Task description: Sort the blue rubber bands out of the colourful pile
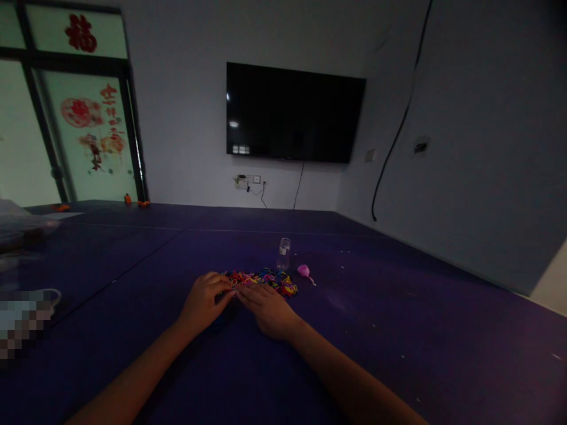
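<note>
A pile of small colourful rubber bands (266,280) lies on the dark purple table (398,330). My left hand (204,301) rests on the table at the pile's near left edge, fingers curled with the tips pinched together at the bands. My right hand (266,308) lies beside it, fingers stretched toward the left hand's fingertips and touching the near edge of the pile. What the fingertips hold is too small and dark to make out. A small clear bottle (283,254) stands upright just behind the pile, and a pink lid (304,271) lies to its right.
A black television (292,112) hangs on the far wall above a wall socket (248,180). Clear plastic bags (22,227) sit at the table's left edge, with a blurred patch below them. Small orange objects (135,202) lie at the far left corner by the window.
</note>
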`<state>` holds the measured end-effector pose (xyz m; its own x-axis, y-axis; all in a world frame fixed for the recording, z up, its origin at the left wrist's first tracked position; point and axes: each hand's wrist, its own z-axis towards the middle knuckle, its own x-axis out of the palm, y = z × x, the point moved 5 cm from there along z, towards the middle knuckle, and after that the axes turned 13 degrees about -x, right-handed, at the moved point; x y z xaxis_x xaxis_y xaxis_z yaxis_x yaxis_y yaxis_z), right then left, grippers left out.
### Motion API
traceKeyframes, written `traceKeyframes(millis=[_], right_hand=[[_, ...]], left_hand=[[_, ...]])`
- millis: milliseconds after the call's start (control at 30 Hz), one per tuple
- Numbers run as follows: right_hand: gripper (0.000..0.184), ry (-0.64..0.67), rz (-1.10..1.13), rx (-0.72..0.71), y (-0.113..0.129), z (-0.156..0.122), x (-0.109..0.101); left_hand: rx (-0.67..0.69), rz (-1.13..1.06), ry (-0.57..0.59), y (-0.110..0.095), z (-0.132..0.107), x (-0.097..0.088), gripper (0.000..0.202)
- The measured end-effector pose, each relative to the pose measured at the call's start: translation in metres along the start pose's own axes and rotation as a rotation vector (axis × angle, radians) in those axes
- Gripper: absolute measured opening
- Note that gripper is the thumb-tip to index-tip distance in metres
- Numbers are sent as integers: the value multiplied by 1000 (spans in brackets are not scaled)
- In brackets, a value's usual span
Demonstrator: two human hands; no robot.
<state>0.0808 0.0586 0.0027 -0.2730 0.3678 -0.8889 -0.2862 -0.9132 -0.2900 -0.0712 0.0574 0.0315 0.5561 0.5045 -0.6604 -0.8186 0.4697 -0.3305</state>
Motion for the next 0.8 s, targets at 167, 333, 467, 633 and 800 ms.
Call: traceKeyframes(millis=[167, 333, 467, 633, 800], right_hand=[[49, -23, -4, 26, -1, -2, 0], [45, -124, -12, 353, -27, -16, -2], [42, -117, 24, 614, -56, -34, 3], [45, -110, 83, 641, -70, -44, 11], [33, -132, 146, 521, -62, -35, 16]], left_hand=[[-58, -8, 67, 5, 2, 0, 15], [-99, 11, 217, 24, 4, 0, 15], [-92, 56, 328, 33, 5, -1, 19], [-56, 31, 278, 33, 5, -7, 28], [-90, -52, 109, 31, 1, -9, 35]])
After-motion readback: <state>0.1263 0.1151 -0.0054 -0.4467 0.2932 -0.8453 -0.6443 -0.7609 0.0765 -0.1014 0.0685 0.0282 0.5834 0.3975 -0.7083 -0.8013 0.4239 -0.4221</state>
